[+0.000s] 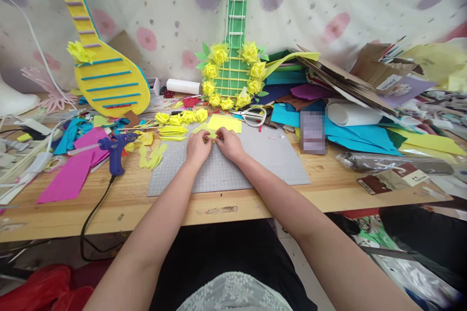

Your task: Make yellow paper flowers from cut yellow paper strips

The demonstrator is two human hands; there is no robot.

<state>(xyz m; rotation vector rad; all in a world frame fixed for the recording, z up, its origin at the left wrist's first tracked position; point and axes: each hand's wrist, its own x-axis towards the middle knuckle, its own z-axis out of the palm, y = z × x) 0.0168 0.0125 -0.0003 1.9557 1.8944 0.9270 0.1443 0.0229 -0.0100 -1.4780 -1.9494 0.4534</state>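
A small piece of yellow paper (206, 129) is pinched between my two hands above the grey cutting mat (262, 167). My left hand (199, 146) grips its left side with curled fingers, and my right hand (229, 143) holds the right side close by. Just behind them lies a flat yellow sheet (229, 124). Left of my hands are a stack of folded yellow paper pieces (172, 133) and a row of yellow paper flowers (182, 116). Scissors (254, 116) with white handles rest at the mat's back edge.
A blue glue gun (116, 150) stands at the left with its cord over the table edge. Behind the mat rises a green paper instrument (236, 34) ringed with yellow flowers; a yellow one (113, 82) leans to its left. Coloured paper and cardboard (343, 80) pile up right.
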